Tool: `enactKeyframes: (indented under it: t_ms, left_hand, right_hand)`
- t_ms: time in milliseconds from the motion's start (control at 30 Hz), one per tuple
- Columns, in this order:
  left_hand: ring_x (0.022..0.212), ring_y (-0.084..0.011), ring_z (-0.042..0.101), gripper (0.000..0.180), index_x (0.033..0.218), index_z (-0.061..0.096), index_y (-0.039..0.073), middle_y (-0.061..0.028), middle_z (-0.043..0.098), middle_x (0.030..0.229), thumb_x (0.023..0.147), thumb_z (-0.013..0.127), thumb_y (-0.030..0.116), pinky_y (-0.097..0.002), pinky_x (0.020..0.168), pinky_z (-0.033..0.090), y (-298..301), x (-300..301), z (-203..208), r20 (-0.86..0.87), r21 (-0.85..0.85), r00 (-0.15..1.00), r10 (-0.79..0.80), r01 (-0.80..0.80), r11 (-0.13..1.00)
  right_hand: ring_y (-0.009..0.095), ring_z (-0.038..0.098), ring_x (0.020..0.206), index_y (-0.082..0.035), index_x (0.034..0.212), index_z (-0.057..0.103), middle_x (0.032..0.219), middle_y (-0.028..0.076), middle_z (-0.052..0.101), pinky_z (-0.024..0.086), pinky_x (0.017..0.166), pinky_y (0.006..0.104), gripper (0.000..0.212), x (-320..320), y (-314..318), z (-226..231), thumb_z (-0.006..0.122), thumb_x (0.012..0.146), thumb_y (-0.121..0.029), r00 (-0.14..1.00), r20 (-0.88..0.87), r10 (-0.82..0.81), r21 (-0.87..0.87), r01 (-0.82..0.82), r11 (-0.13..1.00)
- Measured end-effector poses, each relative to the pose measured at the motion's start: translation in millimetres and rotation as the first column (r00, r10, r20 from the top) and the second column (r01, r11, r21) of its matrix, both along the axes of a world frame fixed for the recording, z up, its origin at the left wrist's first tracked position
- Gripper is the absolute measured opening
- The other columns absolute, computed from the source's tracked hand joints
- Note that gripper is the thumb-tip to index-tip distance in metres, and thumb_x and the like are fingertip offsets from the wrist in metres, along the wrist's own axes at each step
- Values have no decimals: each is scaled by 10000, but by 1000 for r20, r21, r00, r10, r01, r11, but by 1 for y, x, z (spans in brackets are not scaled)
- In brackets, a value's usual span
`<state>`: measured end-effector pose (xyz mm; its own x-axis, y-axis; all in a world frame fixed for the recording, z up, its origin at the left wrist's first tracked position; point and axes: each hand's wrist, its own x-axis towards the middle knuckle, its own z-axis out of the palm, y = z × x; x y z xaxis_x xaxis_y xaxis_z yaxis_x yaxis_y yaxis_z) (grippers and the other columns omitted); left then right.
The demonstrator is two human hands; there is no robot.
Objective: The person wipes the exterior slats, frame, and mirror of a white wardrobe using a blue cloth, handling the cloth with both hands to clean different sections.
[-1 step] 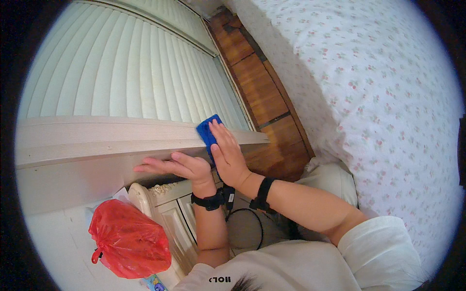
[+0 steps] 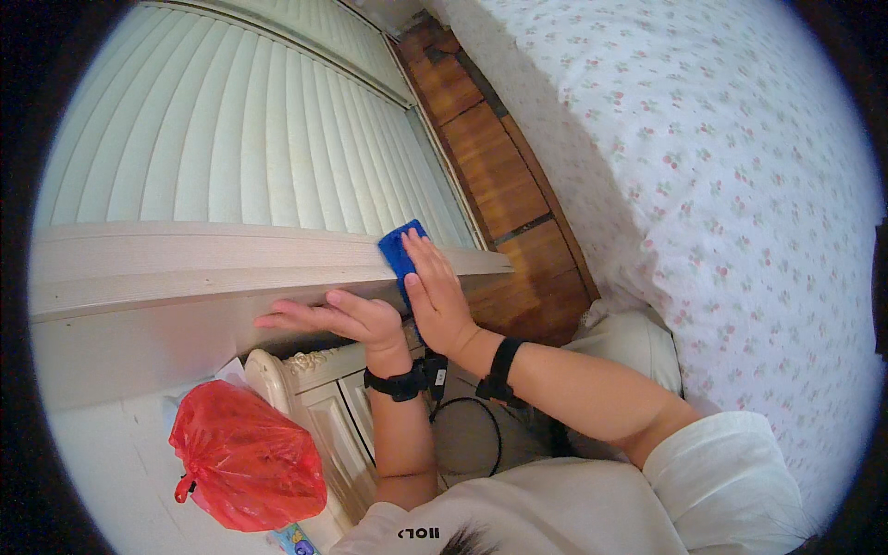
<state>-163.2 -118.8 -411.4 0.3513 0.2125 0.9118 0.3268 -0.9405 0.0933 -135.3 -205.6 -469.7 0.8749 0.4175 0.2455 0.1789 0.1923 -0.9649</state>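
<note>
A blue cloth [image 2: 400, 248] lies against the front edge of a pale window sill [image 2: 185, 254]. My right hand [image 2: 439, 301] presses flat on the cloth, fingers pointing up toward the sill, and covers its lower part. My left hand [image 2: 347, 317] rests just left of it on the wall face under the sill, fingers spread and pointing left, holding nothing. Both wrists wear black bands. A dark cord hangs below the wrists.
A white slatted blind [image 2: 231, 120] fills the window above the sill. A red plastic bag [image 2: 245, 458] sits on a white surface at lower left, beside an ornate white cabinet [image 2: 314, 388]. A bed with a floral cover [image 2: 740, 185] stands at right, past a strip of wooden floor [image 2: 499, 176].
</note>
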Motion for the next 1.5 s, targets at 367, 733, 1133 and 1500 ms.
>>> enactKeyframes:
  t_ms: [367, 733, 1133, 1500]
  left_hand:
    - [1392, -415, -91, 596, 1473, 41, 51, -262, -137, 1493, 994, 294, 300, -549, 1101, 0, -2, 1, -1, 18, 1, 1000, -24, 24, 1000]
    - [1388, -419, -107, 606, 1477, 32, 75, -257, -152, 1492, 992, 282, 339, -558, 1096, -12, 4, -13, -21, -91, 39, 996, 0, 3, 999]
    - [1387, -418, -118, 614, 1477, 26, 78, -253, -156, 1492, 989, 290, 342, -558, 1094, -21, 1, -7, -1, -33, -32, 999, 25, -27, 999]
    - [1387, -408, -132, 653, 1476, 31, 80, -244, -165, 1494, 980, 359, 350, -557, 1094, -27, -7, -8, 2, -47, -102, 999, -3, -2, 995]
  right_hand:
    - [404, 287, 1317, -25, 1375, 368, 1419, 218, 348, 191, 1112, 447, 480, -3, 27, -58, 307, 976, -284, 907, -388, -162, -308, 38, 951]
    - [363, 227, 1371, 26, 1367, 369, 1437, 199, 341, 147, 1117, 438, 497, 28, -13, 69, 267, 978, -266, 960, 215, 177, 217, -223, 950]
    - [442, 236, 1335, 7, 1406, 271, 1443, 269, 261, 168, 1103, 498, 544, 12, -1, 41, 331, 951, -285, 979, 167, 121, 81, -136, 987]
    - [428, 220, 1348, -29, 1430, 264, 1471, 223, 251, 156, 1111, 479, 545, 17, 5, 24, 344, 967, -304, 990, 53, 134, -58, -131, 990]
